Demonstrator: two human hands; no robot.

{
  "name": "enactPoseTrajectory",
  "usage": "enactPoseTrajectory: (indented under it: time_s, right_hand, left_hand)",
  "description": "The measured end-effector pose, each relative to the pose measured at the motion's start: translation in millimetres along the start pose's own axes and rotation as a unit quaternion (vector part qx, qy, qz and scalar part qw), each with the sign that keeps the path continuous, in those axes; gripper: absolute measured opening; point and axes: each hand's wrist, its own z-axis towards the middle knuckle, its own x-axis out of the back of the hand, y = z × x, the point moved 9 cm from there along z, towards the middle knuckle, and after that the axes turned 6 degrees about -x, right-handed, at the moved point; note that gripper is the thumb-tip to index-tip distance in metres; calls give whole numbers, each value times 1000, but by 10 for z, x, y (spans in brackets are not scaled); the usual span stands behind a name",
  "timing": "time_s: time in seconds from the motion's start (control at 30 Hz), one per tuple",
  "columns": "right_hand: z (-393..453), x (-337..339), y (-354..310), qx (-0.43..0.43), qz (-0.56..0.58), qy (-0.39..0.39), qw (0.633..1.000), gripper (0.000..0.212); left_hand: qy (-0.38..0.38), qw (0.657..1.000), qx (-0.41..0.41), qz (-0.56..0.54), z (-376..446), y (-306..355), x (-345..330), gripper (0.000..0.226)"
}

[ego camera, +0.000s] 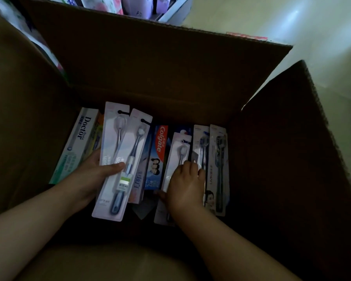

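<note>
Both hands down inside the big brown cardboard box [150,78], forearms sloping in from the near edge.

My left hand [91,173] grips the blue-grey toothbrush in a pale blister card [128,159]. The thumb lies across its front and the fingers are behind. A second pale blister card with a clear brush [113,134] is stacked under it in the same grip.

My right hand [185,187] is on the small white-headed toothbrush in a white blister card [176,151]. The fingers curl over its right edge and the thumb sits at its left edge, a pinch across the width. I cannot tell whether it has lifted off the layer below.

The key relation is that this card's long axis runs straight away from me, brush head far and handle end near. My right hand covers its lower half. The left hand is full, so the right is the hand to take it, probably by drawing it up and back toward me.

Just left of my right hand is the red-and-blue Colgate toothpaste carton [159,151]. Just right of it are two cards with dark brushes [219,159]. Left of my left hand is the white-and-green Doctor carton [79,142].
</note>
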Motion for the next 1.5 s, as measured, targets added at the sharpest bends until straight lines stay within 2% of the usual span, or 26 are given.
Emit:
enactPoseTrajectory:
  time_s: [0.1, 0.17, 0.43, 0.6, 0.7, 0.83, 0.9, 0.97, 1.1, 1.2, 1.27, 1.4, 1.5]
  right_hand:
    - [-40, -47, 12, -32, 15, -8, 999, 93]
    - [-4, 15, -16, -30, 59, 55, 996, 91]
    - [-12, 73, 1, -21, 92, 106, 990, 87]
    - [-1, 137, -24, 2, 115, 64, 991, 91]
    - [22, 139, -23, -6, 103, 27, 994, 78]
    - [52, 213, -6, -16, 103, 37, 994, 37]
    - [55, 224, -21, 2, 106, 37, 994, 28]
    - [53, 269, 8, 2, 167, 30, 985, 23]
    - [24, 362, 31, -5, 385, -36, 922, 27]
    - [10, 542, -36, 18, 523, -68, 849, 33]
    - [-22, 650, -142, 37, 593, -118, 796, 35]
    - [-59, 585, -366, 19, 660, -217, 719, 58]
    - [-121, 607, -505, 16, 752, -262, 605, 46]
  left_hand:
    - [2, 1000, 2, -7, 2, 5, -2, 40]
    - [4, 1000, 6, -8, 7, -6, 3, 43]
    - [5, 1000, 14, 2, 1, -40, 39, 49]
    - [16, 1000, 11, -11, 7, -15, 43, 42]
    - [21, 1000, 13, -13, 20, -18, 55, 43]
    - [17, 1000, 14, -10, 23, -28, 64, 44]
    - [13, 1000, 13, -9, 17, -27, 60, 46]
    - [9, 1000, 11, -6, 19, -16, 57, 47]
    - [8, 1000, 9, -12, 20, -3, 48, 47]
    - [9, 1000, 9, -25, 24, 15, 42, 52]
    - [5, 999, 3, -45, 19, 52, 16, 54]
    - [-8, 995, -13, -98, -9, 135, -92, 46]
    - [-37, 991, -15, -131, -41, 162, -206, 41]
